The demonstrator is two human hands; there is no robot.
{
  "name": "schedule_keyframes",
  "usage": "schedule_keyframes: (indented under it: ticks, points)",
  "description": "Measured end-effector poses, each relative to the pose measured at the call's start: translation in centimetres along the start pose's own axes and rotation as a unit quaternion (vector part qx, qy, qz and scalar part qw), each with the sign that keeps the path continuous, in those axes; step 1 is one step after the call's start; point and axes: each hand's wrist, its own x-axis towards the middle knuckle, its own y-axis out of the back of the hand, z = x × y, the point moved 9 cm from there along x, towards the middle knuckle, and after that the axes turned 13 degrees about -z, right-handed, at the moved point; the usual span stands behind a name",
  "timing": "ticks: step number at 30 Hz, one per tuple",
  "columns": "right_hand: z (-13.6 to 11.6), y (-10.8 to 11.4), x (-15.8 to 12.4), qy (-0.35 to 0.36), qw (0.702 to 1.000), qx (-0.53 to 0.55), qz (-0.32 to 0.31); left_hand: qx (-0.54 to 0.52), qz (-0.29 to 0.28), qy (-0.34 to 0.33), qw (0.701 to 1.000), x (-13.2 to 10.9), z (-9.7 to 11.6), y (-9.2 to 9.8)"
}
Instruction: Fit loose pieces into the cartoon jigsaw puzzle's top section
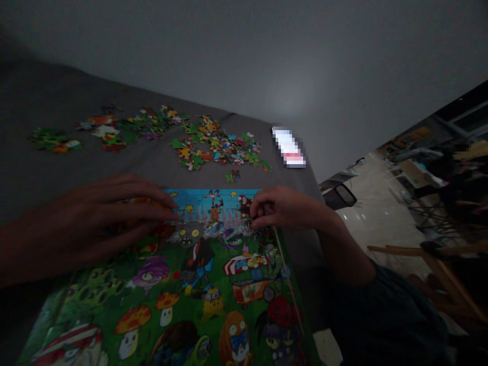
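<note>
A colourful cartoon jigsaw puzzle (194,284), with zombies, mushrooms and other figures on green under a blue strip, lies in front of me. My left hand (122,213) is spread over its upper left part, fingers stretched out, holding nothing that I can see. At the upper right edge of the picture, my right hand (280,208) has its fingers curled and thumb brought in close. Whatever may be between those fingertips is hidden. Just beyond the top edge lies a small loose jigsaw piece (233,176), green and brown.
Loose jigsaw pieces (221,145) lie in heaps on the grey cloth (152,160), with another heap (55,140) at far left. A lit phone (288,147) lies near the pale wall (244,56). Beyond the right edge, a wooden chair (430,251) stands on the shiny floor.
</note>
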Motion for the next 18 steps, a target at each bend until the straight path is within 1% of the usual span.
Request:
schedule_keyframes:
  ticks: [1,3,6,9,13,17,18]
  points:
    - [0.0,0.0,0.1,-0.002,1.000,-0.003,0.001,0.008,-0.006,-0.014,1.000,0.0,0.2,-0.1]
    - [0.2,0.1,0.2,-0.012,1.000,-0.011,0.004,0.039,-0.016,-0.067,0.997,0.0,1.0,-0.4]
    - [0.5,0.2,0.3,-0.029,0.999,-0.020,0.009,0.056,-0.002,-0.090,0.994,-0.1,1.3,-0.2]
    - [0.6,0.2,0.3,-0.035,0.999,-0.025,0.009,0.041,-0.009,-0.088,0.995,0.0,1.3,-0.2]
    - [0.7,0.2,0.3,-0.039,0.998,-0.041,0.013,0.029,-0.033,-0.058,0.997,0.0,1.0,-0.4]
    - [0.7,0.3,0.1,-0.045,0.998,-0.050,0.017,0.037,-0.017,-0.082,0.996,0.0,1.6,-0.3]
    - [0.5,0.4,0.0,-0.042,0.998,-0.052,0.020,0.019,-0.001,-0.069,0.997,0.0,1.3,0.0]
